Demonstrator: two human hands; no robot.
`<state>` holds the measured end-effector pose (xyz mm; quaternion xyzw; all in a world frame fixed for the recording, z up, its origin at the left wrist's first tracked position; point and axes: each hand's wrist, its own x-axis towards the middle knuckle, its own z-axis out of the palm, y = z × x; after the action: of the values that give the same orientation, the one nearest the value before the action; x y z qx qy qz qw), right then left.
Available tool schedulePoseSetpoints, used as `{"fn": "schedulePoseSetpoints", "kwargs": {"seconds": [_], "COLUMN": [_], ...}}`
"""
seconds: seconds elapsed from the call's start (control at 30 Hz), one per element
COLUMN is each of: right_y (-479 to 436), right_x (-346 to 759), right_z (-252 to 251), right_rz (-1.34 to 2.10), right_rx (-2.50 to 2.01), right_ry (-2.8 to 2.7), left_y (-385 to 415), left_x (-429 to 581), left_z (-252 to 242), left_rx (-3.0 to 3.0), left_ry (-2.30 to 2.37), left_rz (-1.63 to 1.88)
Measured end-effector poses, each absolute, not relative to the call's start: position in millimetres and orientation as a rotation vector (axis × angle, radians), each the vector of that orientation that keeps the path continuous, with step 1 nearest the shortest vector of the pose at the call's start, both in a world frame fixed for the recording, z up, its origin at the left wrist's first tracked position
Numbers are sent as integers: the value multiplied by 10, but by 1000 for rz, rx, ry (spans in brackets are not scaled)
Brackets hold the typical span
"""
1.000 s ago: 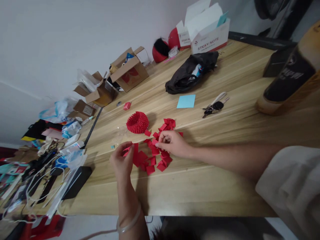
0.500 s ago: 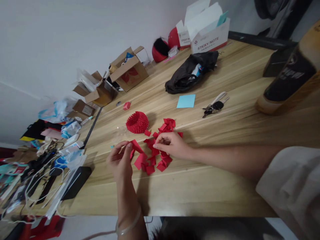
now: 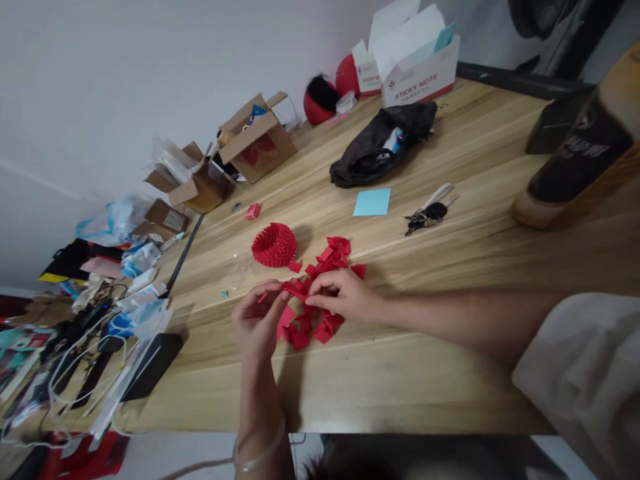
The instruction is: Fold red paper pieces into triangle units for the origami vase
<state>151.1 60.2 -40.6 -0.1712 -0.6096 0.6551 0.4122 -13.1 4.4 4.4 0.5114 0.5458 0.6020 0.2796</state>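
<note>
Between my two hands a folded red paper piece (image 3: pixel 296 289) is pinched, one end in each. My left hand (image 3: pixel 259 313) grips it from the left, thumb and fingers closed. Closed on its other end is my right hand (image 3: pixel 345 293), reaching in from the right. Below and around the hands lie several loose red folded paper pieces (image 3: pixel 300 339), partly hidden by the fingers. Just behind them stands a round, spiky red bowl shape (image 3: pixel 276 245), built of many small folded paper points.
A pale blue sticky note (image 3: pixel 372 202) and keys (image 3: pixel 426 216) lie behind my right arm. Farther back are a black bag (image 3: pixel 370 150), cardboard boxes (image 3: pixel 265 150) and a sticky note box (image 3: pixel 423 80). A bottle (image 3: pixel 575 153) is at right; cables (image 3: pixel 90 360) crowd the left.
My left hand has moved right with its red paper piece, up to my right hand. My right hand has shifted slightly and now pinches the piece's other end.
</note>
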Motion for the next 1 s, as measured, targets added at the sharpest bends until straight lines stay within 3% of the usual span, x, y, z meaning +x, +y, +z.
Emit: {"fn": "schedulePoseSetpoints", "kwargs": {"seconds": [0.43, 1.0], "right_y": [614, 608], "right_x": [1494, 1541], "right_z": [-472, -364], "right_rz": [1624, 1614], "right_rx": [-500, -575], "right_ry": [-1611, -1572], "left_y": [26, 58], "left_x": [-30, -87], "left_z": [105, 60], "left_rx": [1371, 1187], "left_ry": [1425, 1542], "left_rz": [1514, 1749]}}
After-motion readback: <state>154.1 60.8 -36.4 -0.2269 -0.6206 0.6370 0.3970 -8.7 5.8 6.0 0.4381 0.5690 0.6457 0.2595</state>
